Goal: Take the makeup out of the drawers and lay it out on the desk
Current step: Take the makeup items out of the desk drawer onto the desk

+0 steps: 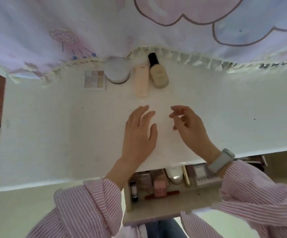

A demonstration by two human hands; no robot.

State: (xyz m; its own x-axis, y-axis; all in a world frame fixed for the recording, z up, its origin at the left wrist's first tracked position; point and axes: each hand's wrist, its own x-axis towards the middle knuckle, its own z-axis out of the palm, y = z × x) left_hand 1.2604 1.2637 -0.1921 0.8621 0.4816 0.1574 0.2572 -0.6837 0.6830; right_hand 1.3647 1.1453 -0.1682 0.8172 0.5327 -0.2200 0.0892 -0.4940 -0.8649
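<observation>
Along the back of the white bench [53,134], four makeup pieces lie in a row: an eyeshadow palette [94,80], a round powder jar [117,72] just beside it, a pale pink tube [141,80], and a foundation bottle [158,72] with a black cap, touching the tube. Nearer the front, the left hand [139,134] is over the bench top, fingers straight and spread, holding nothing. Right hand [189,127] close by, fingers loosely curled, empty too, a grey wristband [220,159] on its wrist. Below the bench edge, the open drawer [156,208] shows more makeup: a pink bottle [159,188], a white bottle [174,175], a gold stick [186,176], a dark-capped tube [133,190]. Behind the row hangs a pastel curtain [105,23] with a frilled hem.
</observation>
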